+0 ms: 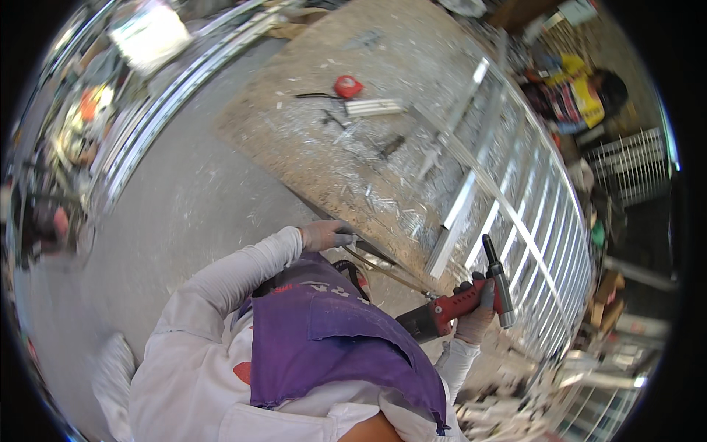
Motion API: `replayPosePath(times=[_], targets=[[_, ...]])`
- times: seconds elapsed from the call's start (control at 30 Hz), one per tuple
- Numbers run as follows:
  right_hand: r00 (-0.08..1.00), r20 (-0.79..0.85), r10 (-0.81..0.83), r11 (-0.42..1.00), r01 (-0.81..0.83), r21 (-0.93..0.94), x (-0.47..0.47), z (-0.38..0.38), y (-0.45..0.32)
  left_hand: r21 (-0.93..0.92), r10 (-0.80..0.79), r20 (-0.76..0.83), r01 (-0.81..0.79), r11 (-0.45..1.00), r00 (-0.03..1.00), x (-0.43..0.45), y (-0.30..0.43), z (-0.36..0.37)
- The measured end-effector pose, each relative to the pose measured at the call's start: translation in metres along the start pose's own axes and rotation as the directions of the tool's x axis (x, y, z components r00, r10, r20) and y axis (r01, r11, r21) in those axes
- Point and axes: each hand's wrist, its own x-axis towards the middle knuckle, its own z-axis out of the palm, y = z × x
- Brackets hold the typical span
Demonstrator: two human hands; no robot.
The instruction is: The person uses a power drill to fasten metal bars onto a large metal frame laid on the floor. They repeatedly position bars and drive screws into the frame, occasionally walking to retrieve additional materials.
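My right hand (476, 317) is closed around the red grip of a pneumatic rivet gun (464, 301), its black nose pointing away from me. A tan air hose (386, 271) runs from the tool's fitting toward my left hand. My gloved left hand (330, 235) is at the near edge of a wooden worktable (265, 119), fingers curled; whether they grip the hose or the edge is hidden. Beside the rivet gun lies a metal frame with many parallel slats (519, 221), crossed by a long flat bar (511, 212).
Spent rivet stems (409, 221) litter the tabletop. A red tape measure (348, 87) and white strips (375, 107) lie farther back. Long metal profiles (165, 105) are at the left. Another person (580, 99) is beyond the frame. A wire rack (627, 166) stands at the right.
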Motion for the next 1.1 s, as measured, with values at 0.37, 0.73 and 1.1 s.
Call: replayPosePath(times=[0.37,0.73,1.1], targets=[[0.998,-0.049,0.046,0.999,-0.047,-0.015,0.036,-0.031,-0.06,-0.103,0.294,0.732,-0.326,0.94,0.614,0.073,0.175,0.126],[0.925,0.343,0.164,0.925,-0.023,-0.38,0.196,0.003,-0.088,-0.689,0.401,0.549,0.126,0.713,0.733,0.134,0.226,0.147],[0.933,0.287,0.218,0.888,-0.068,-0.455,0.273,0.046,-0.048,-0.785,0.35,0.504,0.251,0.566,0.79,0.184,0.213,0.098]])
